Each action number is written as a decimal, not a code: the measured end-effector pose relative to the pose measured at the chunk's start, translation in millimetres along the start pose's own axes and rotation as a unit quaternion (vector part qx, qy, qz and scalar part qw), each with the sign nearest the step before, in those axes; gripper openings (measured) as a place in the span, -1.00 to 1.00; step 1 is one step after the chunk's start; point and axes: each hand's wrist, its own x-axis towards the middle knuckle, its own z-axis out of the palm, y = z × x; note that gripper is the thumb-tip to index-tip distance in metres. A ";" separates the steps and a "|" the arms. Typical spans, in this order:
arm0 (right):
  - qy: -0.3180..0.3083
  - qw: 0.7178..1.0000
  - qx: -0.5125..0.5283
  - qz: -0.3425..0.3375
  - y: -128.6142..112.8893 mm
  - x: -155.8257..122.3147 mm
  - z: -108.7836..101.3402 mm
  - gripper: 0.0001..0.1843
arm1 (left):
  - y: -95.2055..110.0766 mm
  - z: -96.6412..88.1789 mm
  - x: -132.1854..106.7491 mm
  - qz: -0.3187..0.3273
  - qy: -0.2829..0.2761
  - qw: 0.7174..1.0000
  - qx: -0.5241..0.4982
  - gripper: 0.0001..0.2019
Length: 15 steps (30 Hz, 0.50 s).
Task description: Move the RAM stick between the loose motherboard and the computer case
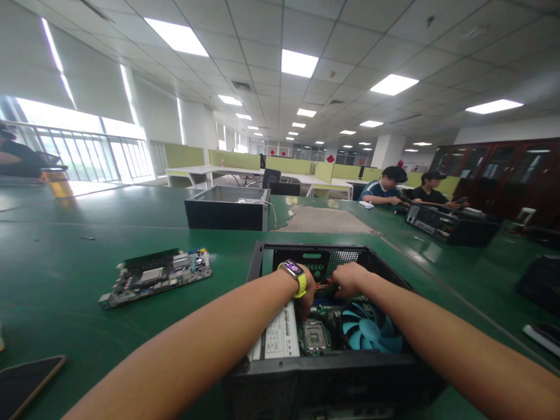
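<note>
Both hands reach inside the open computer case.

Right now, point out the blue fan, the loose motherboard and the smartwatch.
blue fan (370, 330), head view, on its hub.
loose motherboard (156, 276), head view, on the board's middle.
smartwatch (291, 269), head view, on its screen.

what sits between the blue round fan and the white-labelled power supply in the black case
The head view shows a square metal CPU socket on the green board between the blue fan and power supply.
</note>
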 end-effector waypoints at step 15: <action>0.274 0.950 0.131 0.076 -8.4 -25.5 -65.1 -0.54 | -32.2 -47.8 -133.2 0.212 0.395 0.878 -0.168 -0.65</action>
